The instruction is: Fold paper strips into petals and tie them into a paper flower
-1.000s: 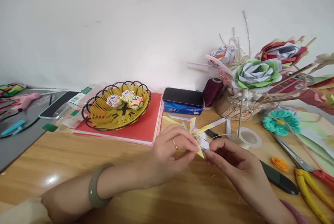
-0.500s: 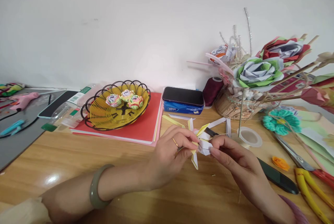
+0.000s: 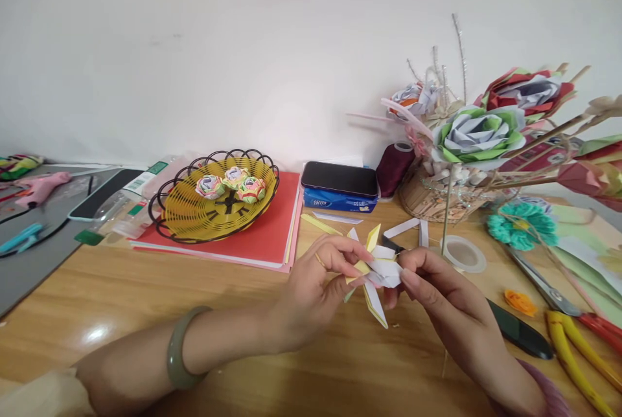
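Paper piece [image 3: 386, 272], white w/ yellow edges and folded strips sticking out, is up off the desk [image 3: 233, 365] just R of frame ctr, held btwn both hands. L hand [image 3: 313, 284]: grip clamped on its L side, thumb & fingers pinching near a yellow fold; ring [image 3: 319, 259] on a finger, green bangle [image 3: 179, 349] on the wrist, lower L of ctr. R hand [image 3: 451, 307]: grip pinched on its R edge, thumb and index together on the white part. Loose paper strips [image 3: 404, 228] lie just behind the hands. Mid-L: yellow basket [image 3: 182, 213] w/ three small paper flowers [image 3: 236, 177] in it, on red paper [image 3: 276, 242]. Near ctr, a blk phone [image 3: 340, 177] sits on a blue pack [image 3: 337, 201], maroon thread spool [image 3: 394, 174] to its R. Upper R: big paper roses [image 3: 479, 135] above a woody-looking pot [image 3: 432, 195]. R side: clear tape roll [image 3: 466, 254], teal flower [image 3: 510, 236], small orange flower [image 3: 519, 302], scissors [image 3: 547, 287] w/ red handles, & a yellow-handled tool [image 3: 573, 352] at lower R. Far L: pink glue gun [image 3: 43, 188] on a grey mat [image 3: 29, 284].
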Motion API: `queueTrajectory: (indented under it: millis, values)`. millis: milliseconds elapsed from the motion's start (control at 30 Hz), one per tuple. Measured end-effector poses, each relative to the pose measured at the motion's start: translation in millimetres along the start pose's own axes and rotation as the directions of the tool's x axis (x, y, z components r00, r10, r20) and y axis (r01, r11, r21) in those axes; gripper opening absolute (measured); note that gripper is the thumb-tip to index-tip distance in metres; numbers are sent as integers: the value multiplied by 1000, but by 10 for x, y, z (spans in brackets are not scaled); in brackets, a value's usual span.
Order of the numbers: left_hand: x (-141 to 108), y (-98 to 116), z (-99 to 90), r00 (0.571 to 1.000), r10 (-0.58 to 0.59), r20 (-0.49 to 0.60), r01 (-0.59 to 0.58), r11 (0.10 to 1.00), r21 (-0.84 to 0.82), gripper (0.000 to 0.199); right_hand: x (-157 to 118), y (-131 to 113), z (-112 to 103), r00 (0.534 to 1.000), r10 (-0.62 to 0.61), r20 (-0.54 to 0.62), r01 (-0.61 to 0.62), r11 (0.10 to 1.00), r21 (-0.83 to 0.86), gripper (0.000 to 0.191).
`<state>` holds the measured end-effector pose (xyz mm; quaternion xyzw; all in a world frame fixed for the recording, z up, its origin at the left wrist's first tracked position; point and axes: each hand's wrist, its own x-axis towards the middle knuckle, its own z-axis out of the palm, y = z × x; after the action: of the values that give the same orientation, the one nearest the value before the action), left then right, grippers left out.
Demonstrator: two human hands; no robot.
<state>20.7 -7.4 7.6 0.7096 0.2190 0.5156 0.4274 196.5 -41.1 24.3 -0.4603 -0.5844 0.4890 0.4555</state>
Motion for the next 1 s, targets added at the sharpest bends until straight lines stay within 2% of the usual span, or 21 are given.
queueTrajectory:
  millis: [200, 367, 533, 667, 733, 800, 833, 933, 1000]
  values:
    - [12, 12, 18, 997, -80, 3, 80, 991, -110, 5, 0, -29, 12, 999, -3, -34, 2, 1000, -26, 24]
    - [25, 33, 19, 983, -181, 12, 178, 955, -237, 6, -11, -5, 19, 1000, 20, 1, -20, 997, 70, 23]
    - [33, 45, 17, 966, -257, 13, 251, 929, -272, 8, -12, 23, 24, 999, 35, 20, -39, 979, 199, 20]
    - [39, 55, 18, 954, -300, 7, 288, 909, -301, 10, 0, 24, 31, 998, 53, 28, -58, 970, 236, 21]
    - [58, 55, 10, 942, -336, 6, 320, 892, -319, 11, 12, 20, 13, 993, 104, 54, -113, 967, 228, 22]
    - [97, 48, -6, 913, -408, -8, 378, 854, -359, 13, 30, 12, -23, 989, 148, 26, -151, 972, 180, 25]
    - [122, 41, -16, 891, -453, -8, 416, 824, -385, 15, 39, 7, -44, 989, 146, -32, -140, 979, 147, 27]
    - [200, 16, -39, 805, -591, 56, 550, 707, -444, 21, 57, -11, -100, 962, 26, -272, -16, 999, 42, 31]
    - [237, 5, -41, 735, -670, 107, 632, 619, -466, 26, 51, -14, -118, 941, -60, -334, 46, 998, -49, 26]
